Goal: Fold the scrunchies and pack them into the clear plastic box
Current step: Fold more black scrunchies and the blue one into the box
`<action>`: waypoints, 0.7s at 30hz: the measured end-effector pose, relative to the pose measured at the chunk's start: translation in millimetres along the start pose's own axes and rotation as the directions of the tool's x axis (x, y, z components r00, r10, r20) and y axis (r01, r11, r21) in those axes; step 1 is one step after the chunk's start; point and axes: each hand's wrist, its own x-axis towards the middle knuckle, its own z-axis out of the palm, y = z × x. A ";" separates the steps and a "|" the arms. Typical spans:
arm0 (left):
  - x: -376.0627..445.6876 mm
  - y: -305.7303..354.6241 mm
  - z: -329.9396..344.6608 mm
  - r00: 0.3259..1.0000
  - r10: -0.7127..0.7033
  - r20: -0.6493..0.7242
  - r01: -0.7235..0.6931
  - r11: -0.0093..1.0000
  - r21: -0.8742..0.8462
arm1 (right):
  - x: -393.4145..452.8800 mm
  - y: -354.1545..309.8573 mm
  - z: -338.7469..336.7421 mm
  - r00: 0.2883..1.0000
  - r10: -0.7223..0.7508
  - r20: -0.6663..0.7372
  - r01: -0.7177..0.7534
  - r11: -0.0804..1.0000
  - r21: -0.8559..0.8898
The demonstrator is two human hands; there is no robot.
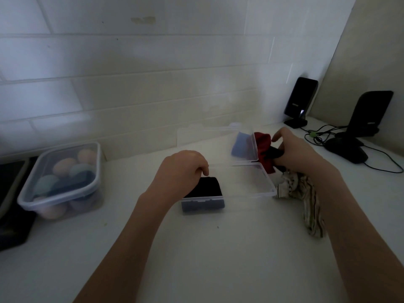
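Pressing a folded black scrunchie [207,189] down into the near end of the clear plastic box [203,203], the left hand [183,169] lay over it with fingers curled, though whether they gripped the fabric or only pushed on it could not be told. The box lid [251,178] stood open, swung out to the right. Beyond it the right hand [299,152] pinched a dark scrunchie [275,152] from a small heap that also held a red scrunchie [263,145] and, nearer, a striped pale scrunchie [306,202] trailing under the wrist. A second clear box [244,147] with something blue inside sat just behind the lid. So the step in hand seemed to be seating one folded piece while fetching another. The next move would likely call for lifting the dark piece free of the red one, folding it flat with both hands, and setting it beside the black one without dragging on the open lid
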 end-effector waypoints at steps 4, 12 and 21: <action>0.6 0.0 1.4 1.000 0.001 -0.026 -0.002 1.000 -0.029 | -0.1 -7.8 -4.3 0.980 -0.064 -0.191 0.092 0.985 0.146; 2.4 -3.0 8.4 0.999 0.002 -0.038 -0.006 0.994 -0.111 | -0.4 -27.8 -2.3 0.912 -0.064 -0.405 0.205 0.926 0.316; 3.5 3.2 9.5 0.990 -0.016 -0.142 -0.041 0.918 -0.395 | -22.1 -66.5 -12.8 0.920 -0.058 -0.387 0.290 0.766 0.574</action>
